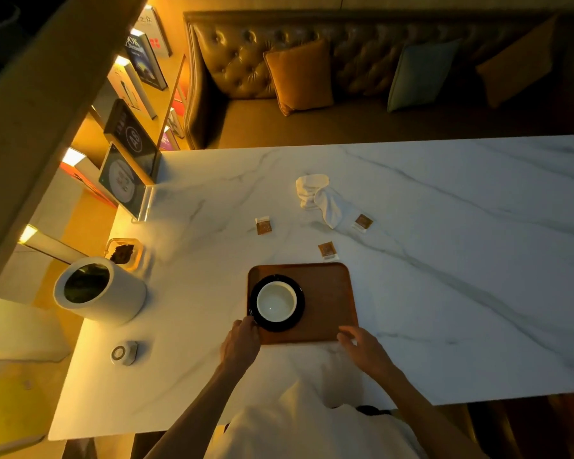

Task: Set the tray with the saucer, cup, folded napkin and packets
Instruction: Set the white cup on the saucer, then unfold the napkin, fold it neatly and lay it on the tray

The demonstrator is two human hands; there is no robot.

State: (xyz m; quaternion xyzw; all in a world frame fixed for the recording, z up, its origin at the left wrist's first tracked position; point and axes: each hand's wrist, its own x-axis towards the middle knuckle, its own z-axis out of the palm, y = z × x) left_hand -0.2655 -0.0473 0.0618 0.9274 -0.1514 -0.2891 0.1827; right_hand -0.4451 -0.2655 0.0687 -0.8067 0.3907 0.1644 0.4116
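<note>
A brown wooden tray lies on the white marble table. On its left half a black saucer carries a white cup. My left hand touches the saucer's near-left rim at the tray's corner. My right hand rests at the tray's near-right corner, fingers spread. A crumpled white napkin lies farther back on the table. Three brown packets lie loose: one to the left, one beside the napkin, one just beyond the tray's far edge.
A white cylinder pot with a plant stands at the left, a small glass dish behind it, a small round device near the front. A standing sign is at the table's left end. A sofa with cushions runs behind.
</note>
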